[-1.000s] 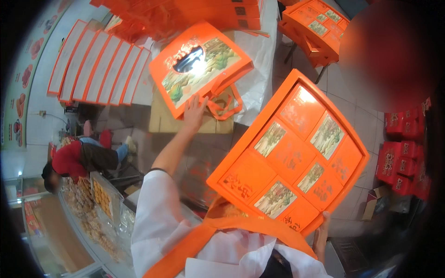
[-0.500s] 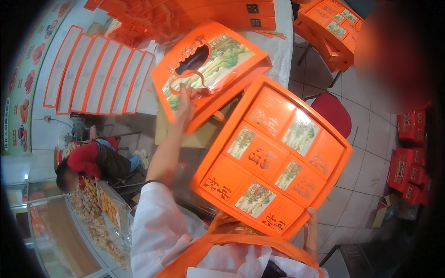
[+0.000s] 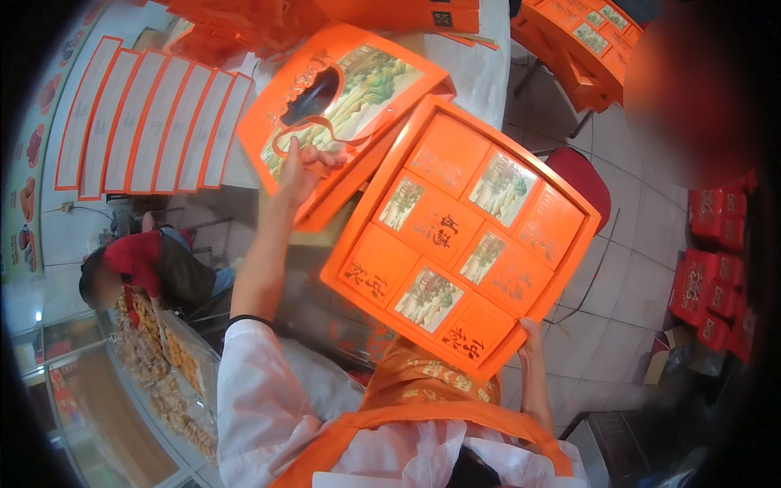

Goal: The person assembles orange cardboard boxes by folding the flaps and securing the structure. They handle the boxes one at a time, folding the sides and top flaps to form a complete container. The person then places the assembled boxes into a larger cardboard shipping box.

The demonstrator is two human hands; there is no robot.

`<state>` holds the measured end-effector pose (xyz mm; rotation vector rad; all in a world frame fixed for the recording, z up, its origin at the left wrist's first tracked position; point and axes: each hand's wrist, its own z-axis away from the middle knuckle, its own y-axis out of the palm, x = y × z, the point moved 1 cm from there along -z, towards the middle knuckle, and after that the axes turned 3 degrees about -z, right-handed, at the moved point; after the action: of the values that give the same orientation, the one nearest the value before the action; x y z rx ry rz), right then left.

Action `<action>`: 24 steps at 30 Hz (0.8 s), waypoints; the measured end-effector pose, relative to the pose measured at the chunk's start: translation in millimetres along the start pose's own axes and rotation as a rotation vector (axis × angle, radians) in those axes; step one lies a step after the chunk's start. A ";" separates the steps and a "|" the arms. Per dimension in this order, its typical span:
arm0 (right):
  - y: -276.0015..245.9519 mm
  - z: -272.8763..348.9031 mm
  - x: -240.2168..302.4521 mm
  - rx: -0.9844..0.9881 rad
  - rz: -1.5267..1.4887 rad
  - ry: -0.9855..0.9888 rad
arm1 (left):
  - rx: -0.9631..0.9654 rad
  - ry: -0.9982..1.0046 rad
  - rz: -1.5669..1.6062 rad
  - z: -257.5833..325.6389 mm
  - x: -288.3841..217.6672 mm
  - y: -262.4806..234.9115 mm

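Note:
A large orange gift-box tray [image 3: 455, 232] is tilted in front of me. Several smaller orange boxes with landscape panels fill it. My right hand [image 3: 533, 337] grips its near right corner, the fingers partly hidden beneath. To the left, my left hand [image 3: 305, 171] is closed at the edge of an orange lid [image 3: 378, 85], beside its loose ribbon handle [image 3: 313, 122]. That lid carries a landscape print and a dark cut-out window. The tray's far left edge overlaps the lid; whether they touch I cannot tell.
White panels with orange rims [image 3: 146, 122] stand in a row at the left. Orange boxes [image 3: 399, 15] are stacked on the far table. A red stool [image 3: 582, 183] stands beyond the tray. Red boxes [image 3: 708, 293] lie at the right. A person [image 3: 154, 260] bends over food trays at left.
The tray has moved away from my body, showing more of my apron, and overlaps the lid more. The whole view has shifted slightly. Both hands keep their holds.

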<state>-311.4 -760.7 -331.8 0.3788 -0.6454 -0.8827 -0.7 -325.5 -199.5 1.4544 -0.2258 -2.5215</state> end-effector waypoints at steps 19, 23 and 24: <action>-8.3 -0.4 -5.7 0.112 0.069 0.109 | -0.083 -0.150 0.123 18.1 41.0 7.4; 11.2 9.4 9.5 0.127 0.108 0.159 | -0.152 -0.086 0.242 21.3 45.7 12.4; 19.1 17.4 14.6 0.123 0.113 0.187 | -0.172 -0.070 0.236 25.8 47.5 19.7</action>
<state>-304.8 -762.0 -302.9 0.5242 -0.5437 -0.6927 -43.9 -356.6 -221.5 1.2004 -0.1754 -2.3396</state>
